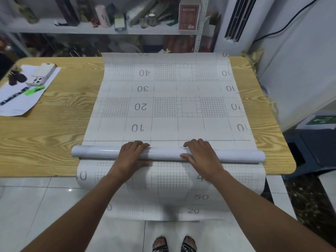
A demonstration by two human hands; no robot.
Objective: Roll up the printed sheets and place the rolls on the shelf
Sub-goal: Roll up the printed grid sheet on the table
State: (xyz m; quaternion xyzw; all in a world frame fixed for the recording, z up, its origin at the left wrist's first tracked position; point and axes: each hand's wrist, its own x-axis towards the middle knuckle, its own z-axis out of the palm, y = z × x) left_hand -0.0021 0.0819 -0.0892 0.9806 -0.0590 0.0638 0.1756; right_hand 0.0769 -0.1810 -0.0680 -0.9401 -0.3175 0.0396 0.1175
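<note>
Both hands clamp a white glossy paper roll lying crosswise on a light wood-grain table.
L hand & R hand sit a little apart at mid-roll, fingers curled over the top, thumbs on the near side. Roll rests on a white grid-printed sheet w/ numbers, which stretches to the far edge & hangs off the near one. White phone & green marker lie far left on loose papers; cluttered grey shelf behind.

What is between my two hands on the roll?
In the head view, only a bare stretch of the glossy roll lies between the left hand and the right hand.
</note>
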